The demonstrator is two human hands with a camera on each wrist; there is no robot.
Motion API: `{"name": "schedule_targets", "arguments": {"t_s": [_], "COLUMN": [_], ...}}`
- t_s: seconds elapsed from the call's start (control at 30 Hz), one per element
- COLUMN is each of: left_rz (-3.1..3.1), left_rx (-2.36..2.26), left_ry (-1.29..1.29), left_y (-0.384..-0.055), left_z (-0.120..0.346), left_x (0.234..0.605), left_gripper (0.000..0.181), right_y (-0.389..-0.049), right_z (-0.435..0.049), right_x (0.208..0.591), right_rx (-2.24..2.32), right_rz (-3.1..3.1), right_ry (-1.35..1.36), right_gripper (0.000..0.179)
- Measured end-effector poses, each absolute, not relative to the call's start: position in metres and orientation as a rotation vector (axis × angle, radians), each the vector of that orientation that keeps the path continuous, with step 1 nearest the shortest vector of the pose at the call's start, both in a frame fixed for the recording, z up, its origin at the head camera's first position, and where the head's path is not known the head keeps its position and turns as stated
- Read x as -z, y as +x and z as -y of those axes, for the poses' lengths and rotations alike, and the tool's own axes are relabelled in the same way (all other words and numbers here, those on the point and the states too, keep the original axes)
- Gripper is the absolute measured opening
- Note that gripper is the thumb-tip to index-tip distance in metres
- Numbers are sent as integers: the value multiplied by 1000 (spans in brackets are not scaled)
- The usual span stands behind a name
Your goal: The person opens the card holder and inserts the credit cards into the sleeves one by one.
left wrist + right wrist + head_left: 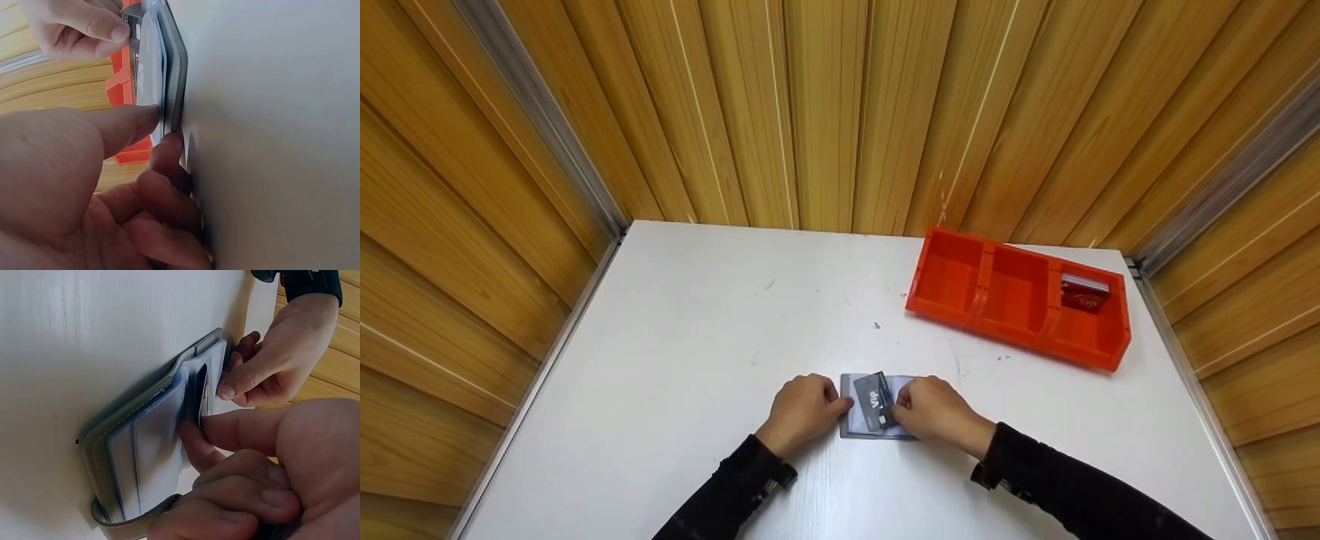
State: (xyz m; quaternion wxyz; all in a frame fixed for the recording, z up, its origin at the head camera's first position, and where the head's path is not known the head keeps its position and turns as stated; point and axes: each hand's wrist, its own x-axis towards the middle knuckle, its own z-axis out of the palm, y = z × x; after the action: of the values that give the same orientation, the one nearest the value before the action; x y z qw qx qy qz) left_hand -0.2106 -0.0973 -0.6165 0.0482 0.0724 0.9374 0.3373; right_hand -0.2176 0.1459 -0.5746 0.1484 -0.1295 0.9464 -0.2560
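A grey card holder (845, 429) with clear plastic sleeves (160, 444) lies opened out on the white table. My left hand (806, 411) pinches its left edge, the thumb on the sleeves and a finger beneath the cover, as the left wrist view shows. A dark grey card (870, 401) marked "VIP" lies tilted over the left half of the holder. My right hand (943, 414) pinches that card by its right edge, near the holder's fold. How far the card sits inside a sleeve, I cannot tell. A strap (132, 530) sticks out from the holder's right side.
A red bin (1020, 341) with three compartments stands at the back right of the table. Its right compartment has a stack of cards (1084, 296), with a red one in front. Wood-panelled walls (825, 112) close off the back and both sides.
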Motion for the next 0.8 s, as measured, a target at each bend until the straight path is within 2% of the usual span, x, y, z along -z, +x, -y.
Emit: {"name": "schedule_targets", "arguments": {"t_s": [0.43,0.8], "left_rz": [-2847,-2840], "left_rx": [-1028,-1033], "left_ry": [206,205], "left_y": [-211,-210], "left_z": [97,97], "left_x": [616,615], "left_gripper": [29,30], "right_y": [-216,-215], "right_z": [-140,-134], "right_x": [575,577], "right_rx": [751,719], "right_rz": [-2710,-2695], "right_ry": [-404,-491], "right_gripper": [18,25]}}
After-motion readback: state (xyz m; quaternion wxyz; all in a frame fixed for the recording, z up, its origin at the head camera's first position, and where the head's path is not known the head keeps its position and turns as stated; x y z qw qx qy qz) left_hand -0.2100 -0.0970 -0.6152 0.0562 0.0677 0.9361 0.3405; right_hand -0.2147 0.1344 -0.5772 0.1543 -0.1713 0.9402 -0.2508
